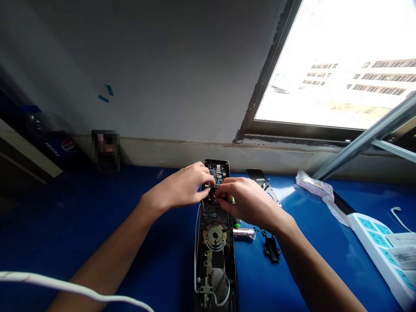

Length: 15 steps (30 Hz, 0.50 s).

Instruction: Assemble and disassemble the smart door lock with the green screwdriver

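A long black lock body [224,234] lies opened on the blue table, its inner side up. A circuit board [218,171] sits at its far end, and a round metal mechanism [215,236] with white wires lies nearer to me. My left hand [183,186] reaches in from the left, with thumb and fingers bent together at the board's near edge. My right hand [248,199] comes from the right, its fingertips pinched just below the board. What lies between the fingertips of either hand is too small or hidden to make out.
Right of the lock body lie a green-and-black handle [237,223], a shiny wrapped cylinder [244,234], a black plastic part [272,249] and a dark plate [260,177]. A white power strip [373,251] stands far right. A white cable [74,290] crosses the lower left.
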### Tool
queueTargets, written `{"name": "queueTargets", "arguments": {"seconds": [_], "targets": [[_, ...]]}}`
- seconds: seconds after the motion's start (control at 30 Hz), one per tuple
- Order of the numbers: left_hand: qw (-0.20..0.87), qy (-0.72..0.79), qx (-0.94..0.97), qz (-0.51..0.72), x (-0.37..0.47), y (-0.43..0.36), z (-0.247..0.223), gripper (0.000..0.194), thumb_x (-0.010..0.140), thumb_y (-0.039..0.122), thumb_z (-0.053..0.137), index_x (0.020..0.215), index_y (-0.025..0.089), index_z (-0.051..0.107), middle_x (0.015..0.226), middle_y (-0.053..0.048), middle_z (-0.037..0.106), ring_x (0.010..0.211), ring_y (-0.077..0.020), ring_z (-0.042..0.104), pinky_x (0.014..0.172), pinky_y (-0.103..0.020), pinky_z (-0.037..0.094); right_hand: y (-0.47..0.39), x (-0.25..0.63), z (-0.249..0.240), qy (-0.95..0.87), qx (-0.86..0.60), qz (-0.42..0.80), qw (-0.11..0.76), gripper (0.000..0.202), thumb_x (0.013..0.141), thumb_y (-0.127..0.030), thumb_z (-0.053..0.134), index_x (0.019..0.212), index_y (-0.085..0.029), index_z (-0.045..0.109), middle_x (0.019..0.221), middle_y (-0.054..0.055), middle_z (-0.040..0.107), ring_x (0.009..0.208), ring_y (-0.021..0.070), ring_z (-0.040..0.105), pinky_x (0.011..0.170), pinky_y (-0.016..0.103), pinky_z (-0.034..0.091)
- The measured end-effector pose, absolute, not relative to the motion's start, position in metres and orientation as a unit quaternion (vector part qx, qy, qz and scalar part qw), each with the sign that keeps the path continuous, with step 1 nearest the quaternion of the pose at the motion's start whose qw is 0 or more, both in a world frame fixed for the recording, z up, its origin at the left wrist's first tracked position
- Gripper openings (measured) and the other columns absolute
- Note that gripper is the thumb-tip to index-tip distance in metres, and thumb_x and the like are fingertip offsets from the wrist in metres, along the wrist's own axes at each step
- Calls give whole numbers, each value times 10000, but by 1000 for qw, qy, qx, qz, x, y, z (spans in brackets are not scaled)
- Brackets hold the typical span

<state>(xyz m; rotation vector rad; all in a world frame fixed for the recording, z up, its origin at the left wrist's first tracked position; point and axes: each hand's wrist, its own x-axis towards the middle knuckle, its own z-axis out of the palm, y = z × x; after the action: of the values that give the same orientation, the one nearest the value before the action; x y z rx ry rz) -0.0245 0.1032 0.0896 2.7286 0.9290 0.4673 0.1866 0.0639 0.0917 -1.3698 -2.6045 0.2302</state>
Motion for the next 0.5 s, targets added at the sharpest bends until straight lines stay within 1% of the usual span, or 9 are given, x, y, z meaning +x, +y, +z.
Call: {"name": "queueTargets", "arguments": {"seconds": [0.2,0.5], "targets": [[117,304,930,168,-25,102,91,187,938,137,646,962,231,806,954,-53,743,1031,-230,639,867,-336,542,63,185,91,-879,-464,70,90,155,884,-148,639,885,-198,786,841,24,716,708,132,574,626,277,326],[115,312,930,156,-25,102,93,192,925,146,652,992,232,809,990,-54,755,1038,-233,650,889,-332,542,57,181,90,-872,-474,63,99,163,907,-145,599,853,-183,748,894,31,690,700,115,537,609,280,296]]}}
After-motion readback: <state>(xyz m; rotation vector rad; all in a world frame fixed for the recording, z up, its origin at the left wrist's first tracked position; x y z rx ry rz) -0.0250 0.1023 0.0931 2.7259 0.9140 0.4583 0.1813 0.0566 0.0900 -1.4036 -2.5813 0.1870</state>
